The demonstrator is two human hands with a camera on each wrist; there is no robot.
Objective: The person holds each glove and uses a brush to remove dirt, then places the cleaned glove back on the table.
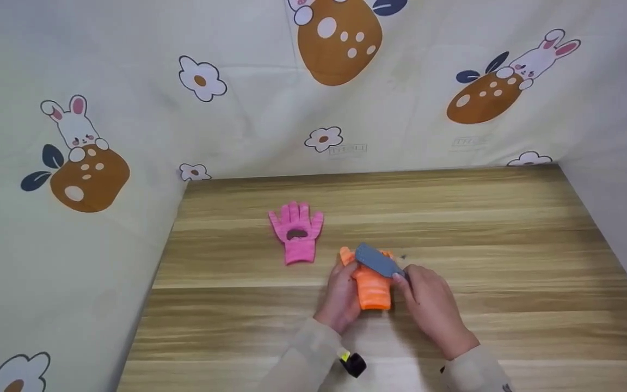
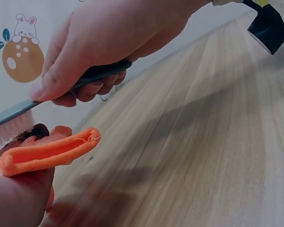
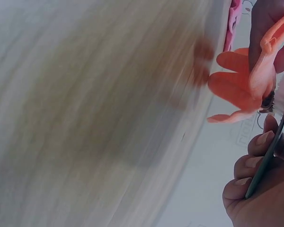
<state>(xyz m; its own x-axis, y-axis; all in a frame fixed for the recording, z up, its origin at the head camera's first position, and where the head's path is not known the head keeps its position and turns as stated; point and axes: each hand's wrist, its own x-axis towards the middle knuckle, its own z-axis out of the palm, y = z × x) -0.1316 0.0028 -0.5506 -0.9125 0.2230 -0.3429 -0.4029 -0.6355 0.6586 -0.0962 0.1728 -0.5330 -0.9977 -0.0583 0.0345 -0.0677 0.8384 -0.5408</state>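
An orange knit glove (image 1: 373, 291) lies in my left hand (image 1: 340, 296), which holds it above the table with the thumb over its side. The cuff opening of the glove (image 2: 47, 153) shows in the left wrist view, beside a dark patch (image 2: 35, 131) on its palm. My right hand (image 1: 432, 299) grips a grey-blue brush (image 1: 376, 260) by the handle. Its white bristles (image 2: 12, 130) face down onto the glove at the dark patch. Loose orange fingers (image 3: 234, 90) hang below in the right wrist view.
A pink knit glove (image 1: 299, 250) with a dark patch on its palm lies flat, left of and beyond my hands. The wooden table (image 1: 226, 316) meets printed cloth walls (image 1: 259, 120) at the back and sides. A black device (image 1: 354, 365) sits at my left wrist.
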